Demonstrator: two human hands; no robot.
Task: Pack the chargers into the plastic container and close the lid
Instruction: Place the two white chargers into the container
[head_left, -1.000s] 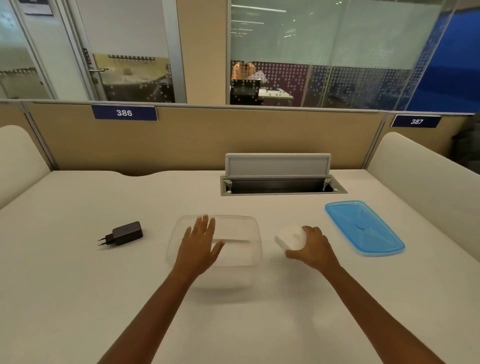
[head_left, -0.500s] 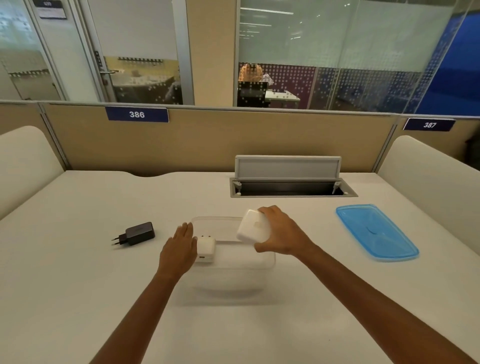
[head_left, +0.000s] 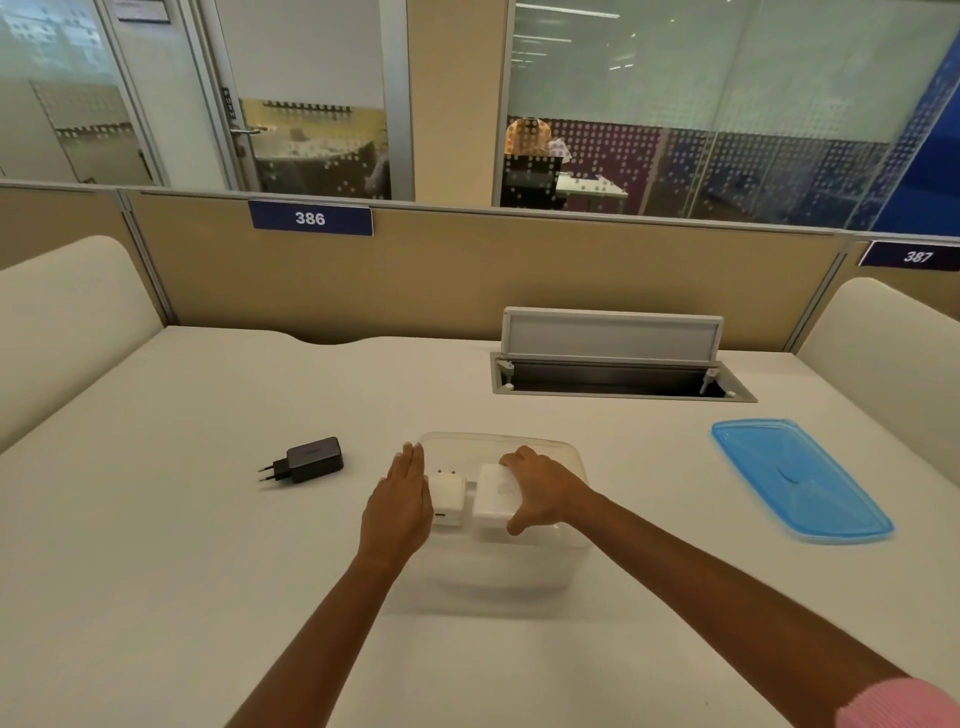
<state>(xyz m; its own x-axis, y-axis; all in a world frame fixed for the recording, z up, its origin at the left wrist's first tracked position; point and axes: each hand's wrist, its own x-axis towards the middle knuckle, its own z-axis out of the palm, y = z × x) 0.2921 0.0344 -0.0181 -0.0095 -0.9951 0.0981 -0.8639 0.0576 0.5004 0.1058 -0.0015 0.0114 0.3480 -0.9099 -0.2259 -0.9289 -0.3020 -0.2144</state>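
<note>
Two white chargers are being set into the clear plastic container (head_left: 550, 551): flat open left hand (head_left: 397, 512) steadies the small charger (head_left: 448, 493), right hand (head_left: 540, 491) grips the large charger (head_left: 496, 496); next, fetch the black charger (head_left: 311, 460) and far blue lid (head_left: 800, 480).

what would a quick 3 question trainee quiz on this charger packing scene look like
1. True or false: the blue lid is on the clear container.
2. Which charger lies outside the container?
A. black charger
B. large white charger
C. small white charger
3. What does the right hand hold?

Key
1. False; it lies on the table to the right.
2. A
3. The large white charger, inside the container, beside the small one near the left hand.
</note>
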